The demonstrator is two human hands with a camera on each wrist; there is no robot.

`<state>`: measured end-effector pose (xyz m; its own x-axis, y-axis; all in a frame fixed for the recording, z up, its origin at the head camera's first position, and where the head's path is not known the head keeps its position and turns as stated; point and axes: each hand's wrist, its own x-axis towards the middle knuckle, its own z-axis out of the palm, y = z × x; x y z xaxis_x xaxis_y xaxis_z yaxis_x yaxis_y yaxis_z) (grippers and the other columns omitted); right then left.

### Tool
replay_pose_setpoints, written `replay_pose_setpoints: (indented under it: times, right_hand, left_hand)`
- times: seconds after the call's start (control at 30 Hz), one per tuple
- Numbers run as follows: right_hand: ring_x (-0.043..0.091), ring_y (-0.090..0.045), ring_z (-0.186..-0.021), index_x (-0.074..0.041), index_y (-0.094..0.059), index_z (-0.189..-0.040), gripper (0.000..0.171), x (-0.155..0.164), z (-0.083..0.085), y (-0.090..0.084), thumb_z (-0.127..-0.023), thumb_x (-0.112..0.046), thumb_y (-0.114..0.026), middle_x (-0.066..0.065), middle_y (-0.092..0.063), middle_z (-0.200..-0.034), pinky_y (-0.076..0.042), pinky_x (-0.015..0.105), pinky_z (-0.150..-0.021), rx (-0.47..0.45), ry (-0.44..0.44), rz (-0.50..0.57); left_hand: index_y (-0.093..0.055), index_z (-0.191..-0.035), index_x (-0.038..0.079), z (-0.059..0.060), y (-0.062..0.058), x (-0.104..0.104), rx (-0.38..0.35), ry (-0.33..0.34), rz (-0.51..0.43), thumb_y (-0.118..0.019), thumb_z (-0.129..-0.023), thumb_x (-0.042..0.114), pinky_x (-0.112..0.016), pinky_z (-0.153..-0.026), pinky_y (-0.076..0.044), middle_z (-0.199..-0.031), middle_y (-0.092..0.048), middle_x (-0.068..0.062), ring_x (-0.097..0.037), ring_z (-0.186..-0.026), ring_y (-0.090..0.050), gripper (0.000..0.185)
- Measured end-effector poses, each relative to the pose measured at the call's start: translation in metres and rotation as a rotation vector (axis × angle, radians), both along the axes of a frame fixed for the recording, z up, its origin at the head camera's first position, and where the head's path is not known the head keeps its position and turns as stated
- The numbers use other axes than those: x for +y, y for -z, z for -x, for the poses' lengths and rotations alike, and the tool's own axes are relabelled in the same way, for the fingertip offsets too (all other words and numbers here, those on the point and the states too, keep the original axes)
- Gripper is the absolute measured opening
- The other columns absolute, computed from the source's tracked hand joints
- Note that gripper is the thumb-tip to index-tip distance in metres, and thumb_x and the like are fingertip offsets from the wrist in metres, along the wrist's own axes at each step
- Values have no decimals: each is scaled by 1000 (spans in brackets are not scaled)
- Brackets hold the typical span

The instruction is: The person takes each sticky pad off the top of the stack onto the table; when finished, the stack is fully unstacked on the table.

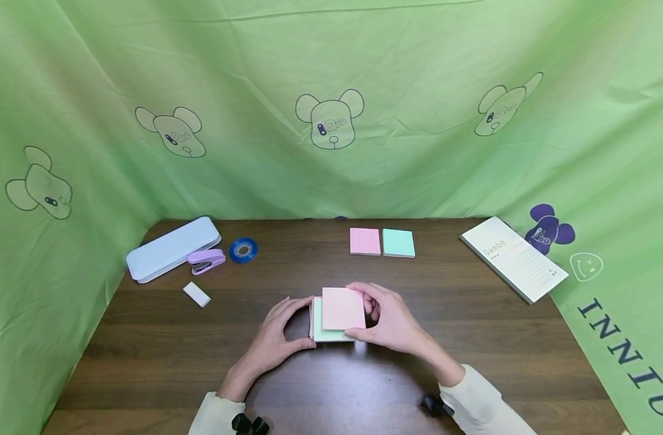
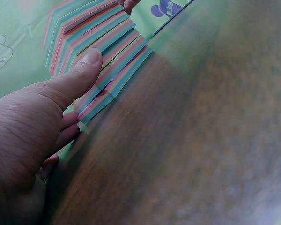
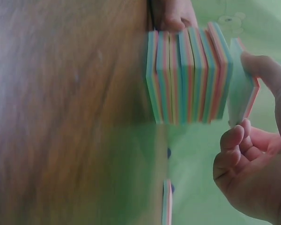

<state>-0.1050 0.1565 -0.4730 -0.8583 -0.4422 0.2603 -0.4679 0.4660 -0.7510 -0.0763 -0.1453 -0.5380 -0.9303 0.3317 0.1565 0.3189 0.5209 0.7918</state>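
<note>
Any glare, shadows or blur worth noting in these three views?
Head view: mostly crisp, with pale glare on the near part of the table and soft shadow near the hands; left wrist: table smeared out of focus, left hand clearer; right wrist: table blurred and washed out toward the left edge, though the layers of the stacked sticky notes can be told apart.

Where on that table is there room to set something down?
Bare tabletop lies between the blue tape roll and the rear pink sticky pad, between the mint pad and Gambit notepad, and between the eraser and left hand. It's crowded back left, around the pencil case and stapler, and centrally, around the sticky-note stack and right hand.
</note>
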Motion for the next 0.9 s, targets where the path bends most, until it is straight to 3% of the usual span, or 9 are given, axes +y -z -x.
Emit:
replay_pose_setpoints:
  times: [0.37,0.63,0.9]
  right_hand:
    - [9,-54,-79,-9,-71,-141,76,53,22,4,-73,-17,-104,-4,-59,-89,-51,22,-66,35,129,6]
    - [12,-55,-85,-3,-71,-142,76,106,44,10,-72,-6,-102,4,-65,-94,-46,19,-72,72,266,39]
    - [8,-55,-88,-11,-72,-142,72,152,60,12,-76,-16,-102,5,-69,-100,-42,19,-73,68,352,-58]
  left_hand:
    - [-60,-161,25,0,0,-1,10,-4,-2,-99,-84,34,-71,-129,-30,-157,-65,2,-43,-159,-43,87]
    - [-60,-161,24,1,0,-1,3,0,-9,-99,-84,34,-69,-130,-29,-157,-65,2,-42,-159,-43,87]
    - [-60,-161,25,1,1,0,3,-3,-12,-99,-84,35,-72,-129,-30,-157,-65,3,-44,-159,-42,86]
